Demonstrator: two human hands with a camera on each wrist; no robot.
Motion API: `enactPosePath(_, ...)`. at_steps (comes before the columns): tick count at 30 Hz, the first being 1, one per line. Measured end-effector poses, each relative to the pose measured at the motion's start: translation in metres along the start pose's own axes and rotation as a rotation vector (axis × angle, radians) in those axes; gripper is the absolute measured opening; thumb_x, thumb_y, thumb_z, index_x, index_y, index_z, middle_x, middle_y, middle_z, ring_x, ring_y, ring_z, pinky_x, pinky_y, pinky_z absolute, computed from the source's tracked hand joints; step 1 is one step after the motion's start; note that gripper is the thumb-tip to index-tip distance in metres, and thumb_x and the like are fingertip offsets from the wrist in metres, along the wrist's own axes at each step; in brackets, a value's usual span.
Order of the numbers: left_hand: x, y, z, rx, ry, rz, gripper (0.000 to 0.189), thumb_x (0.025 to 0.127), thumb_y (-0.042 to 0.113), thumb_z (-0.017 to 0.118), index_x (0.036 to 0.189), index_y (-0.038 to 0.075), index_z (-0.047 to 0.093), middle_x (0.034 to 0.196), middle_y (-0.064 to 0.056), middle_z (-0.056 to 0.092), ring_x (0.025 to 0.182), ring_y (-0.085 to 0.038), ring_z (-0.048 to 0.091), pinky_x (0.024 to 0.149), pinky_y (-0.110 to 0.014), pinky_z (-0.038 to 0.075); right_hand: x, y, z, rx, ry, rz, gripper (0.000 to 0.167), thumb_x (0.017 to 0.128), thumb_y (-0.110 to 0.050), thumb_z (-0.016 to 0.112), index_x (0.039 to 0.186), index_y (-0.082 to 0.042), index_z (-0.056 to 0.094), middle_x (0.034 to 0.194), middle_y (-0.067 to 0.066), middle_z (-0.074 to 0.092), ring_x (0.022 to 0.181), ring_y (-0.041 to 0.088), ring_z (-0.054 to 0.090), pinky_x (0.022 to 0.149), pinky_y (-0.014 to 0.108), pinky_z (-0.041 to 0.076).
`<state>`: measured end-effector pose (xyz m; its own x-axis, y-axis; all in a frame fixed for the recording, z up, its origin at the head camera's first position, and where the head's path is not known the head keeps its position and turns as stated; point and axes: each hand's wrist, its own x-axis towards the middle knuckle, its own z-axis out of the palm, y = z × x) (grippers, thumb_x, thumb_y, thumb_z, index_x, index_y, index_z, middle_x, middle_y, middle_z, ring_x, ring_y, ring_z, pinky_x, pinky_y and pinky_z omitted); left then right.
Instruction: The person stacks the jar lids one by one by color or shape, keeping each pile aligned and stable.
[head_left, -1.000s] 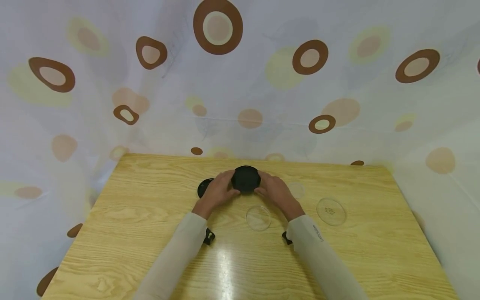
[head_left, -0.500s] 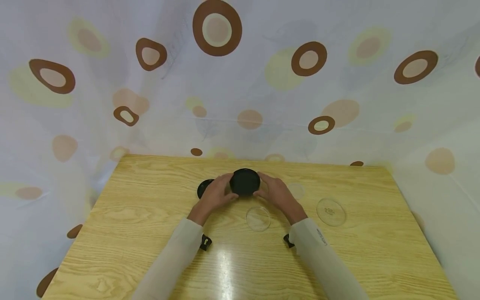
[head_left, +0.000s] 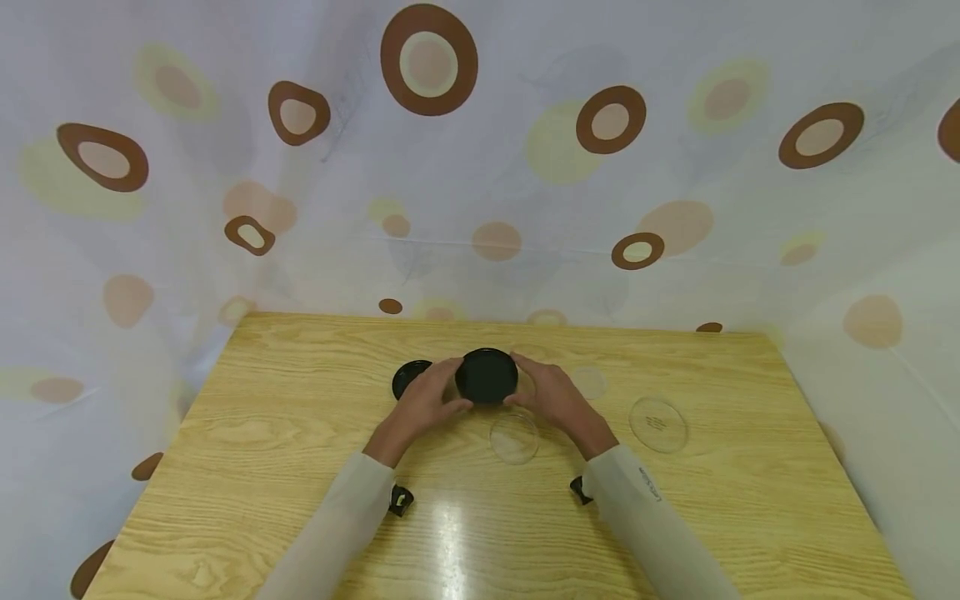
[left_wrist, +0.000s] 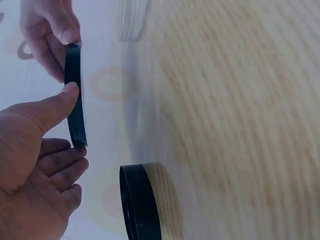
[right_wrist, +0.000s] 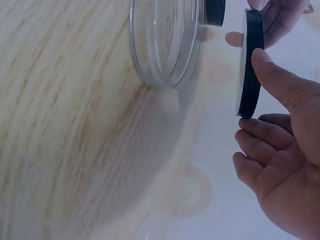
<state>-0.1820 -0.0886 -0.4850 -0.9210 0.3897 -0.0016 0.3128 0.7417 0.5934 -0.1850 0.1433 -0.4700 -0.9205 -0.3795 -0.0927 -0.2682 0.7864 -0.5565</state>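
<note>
We have a black round lid [head_left: 487, 377] held between two hands, raised off the surface [head_left: 247, 429], just beyond the near clear dish [head_left: 513, 439], our landmark. On the lid's left side, the left hand [head_left: 431, 393] has a narrow grip, thumb on one face and fingertips against the edge. The right hand [head_left: 553, 395] mirrors it on the opposite side, also pinching the lid. Beyond and to the left of the near clear dish we see a second black round piece [head_left: 407, 377], partly hidden by the left hand. To the dish's right lies a larger clear dish [head_left: 658, 424], and beyond it on the right a faint clear disc [head_left: 588, 383].

We judge the lid light and stiff, probably plastic, its smooth surface likely a little slippery. It should handle best by opposite points on its rim, as here, with thumbs and fingertips pressing evenly; a one-sided hold might let it tip. The clear pieces look thin-walled and perhaps brittle, so we would lift them by their edges too.
</note>
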Motion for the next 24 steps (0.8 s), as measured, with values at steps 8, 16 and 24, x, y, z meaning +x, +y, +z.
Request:
enactPosePath(8,-0.009,-0.001,-0.002,0.018,0.039,0.046,0.069,0.084,0.028,0.072,0.142,0.006,0.042,0.142,-0.013,0.048,0.132,-0.031,0.046,0.111,-0.045,0.037,-0.006,-0.007,-0.001,-0.054,-0.004,-0.051,0.077,0.083,-0.027,0.073,0.146,-0.004,0.035,0.146,0.017,0.043,0.128,0.034,0.048,0.102,0.048,0.045)
enactPosePath(16,-0.025,-0.002,-0.005,0.057,0.073,0.099,0.067,0.082,0.026,0.074,0.138,0.001,0.046,0.137,-0.015,0.052,0.128,-0.032,0.049,0.114,-0.045,0.033,-0.013,-0.016,0.004,-0.054,-0.013,-0.079,0.077,0.082,-0.027,0.074,0.145,-0.004,0.036,0.144,0.018,0.046,0.127,0.034,0.05,0.102,0.047,0.045)
enactPosePath(24,-0.036,-0.002,-0.006,0.063,0.085,0.099,0.068,0.081,0.025,0.075,0.137,-0.001,0.047,0.137,-0.017,0.052,0.128,-0.033,0.049,0.114,-0.046,0.033,-0.016,-0.021,0.01,-0.067,-0.034,-0.062,0.078,0.082,-0.03,0.074,0.146,-0.007,0.036,0.145,0.017,0.044,0.128,0.033,0.049,0.102,0.047,0.045)
